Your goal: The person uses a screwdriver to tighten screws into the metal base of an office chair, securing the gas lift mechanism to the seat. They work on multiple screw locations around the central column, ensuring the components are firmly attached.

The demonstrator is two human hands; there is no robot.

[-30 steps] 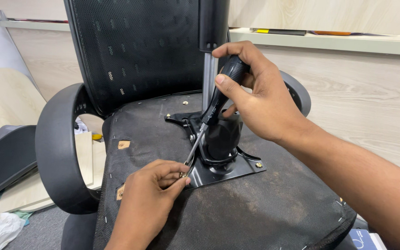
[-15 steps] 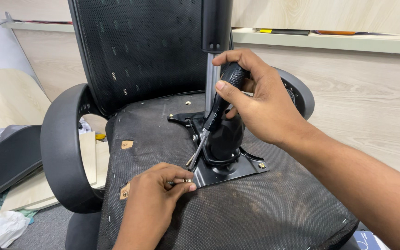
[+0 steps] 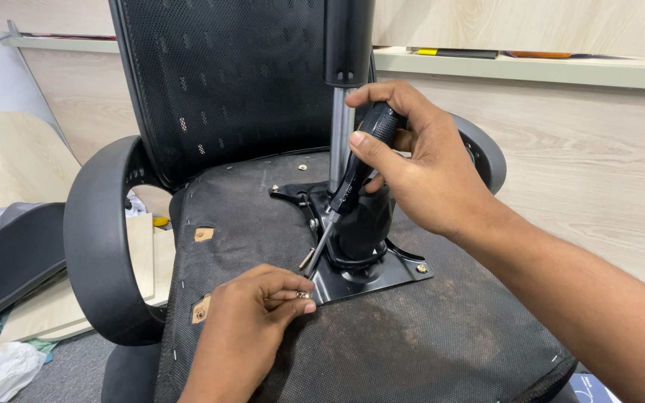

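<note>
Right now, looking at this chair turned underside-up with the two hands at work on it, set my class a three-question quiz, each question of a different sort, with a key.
1. True or false: the right hand grips the black handle of a screwdriver.
2. Where do the left hand's fingertips rest?
A. on the armrest
B. at the near corner of the black metal plate, by the screwdriver's tip
C. on the mesh backrest
3. Fill in: the chrome column rises from the ____ of the plate.

Key
1. True
2. B; they pinch a small screw there
3. Middle
</note>
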